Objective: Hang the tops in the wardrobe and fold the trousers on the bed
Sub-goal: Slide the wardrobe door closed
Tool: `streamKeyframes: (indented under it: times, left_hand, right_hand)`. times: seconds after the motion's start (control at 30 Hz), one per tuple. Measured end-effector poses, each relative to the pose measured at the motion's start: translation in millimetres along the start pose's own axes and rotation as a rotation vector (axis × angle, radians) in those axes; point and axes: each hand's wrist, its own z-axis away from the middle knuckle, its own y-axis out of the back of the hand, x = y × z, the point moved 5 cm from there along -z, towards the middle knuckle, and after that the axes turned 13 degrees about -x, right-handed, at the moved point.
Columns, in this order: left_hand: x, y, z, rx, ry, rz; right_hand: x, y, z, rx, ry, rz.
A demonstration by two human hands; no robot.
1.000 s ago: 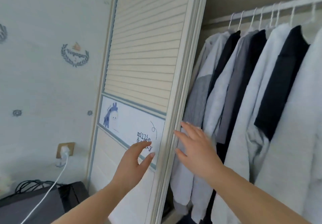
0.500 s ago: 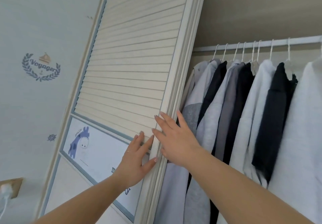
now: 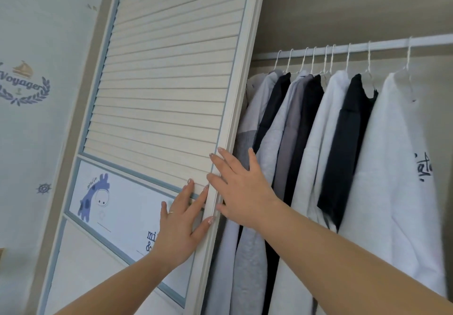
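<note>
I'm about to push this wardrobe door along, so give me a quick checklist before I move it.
1. Both hands on the door: ok. The left hand lies flat on the sliding door panel, and the right hand presses the door's edge with straight fingers.
2. Fingers clear of a pinch point: cannot tell. The right fingertips sit on the edge frame; the far side is hidden.
3. Hanging tops clear of the door edge: not ok. The leftmost garments sit right against it.
4. Hangers seated on the rail: ok.
5. Door track free: cannot tell, out of view.
</note>
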Motion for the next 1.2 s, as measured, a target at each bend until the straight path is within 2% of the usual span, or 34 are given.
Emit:
streamKeyframes:
  times: [0.17, 0.83, 1.2]
  left_hand:
    - [38, -12, 14, 0.057, -0.034, 0.016]
    - [205, -53, 57, 0.187, -0.293, -0.083]
    - [277, -77, 78, 0.235, -0.479, -0.153]
  right_hand:
    - [18, -7, 34, 0.009, -0.034, -0.026]
    - [98, -5, 198, -0.171, -0.105, -0.016]
    - [132, 2, 287, -0.280, -0.161, 0.119]
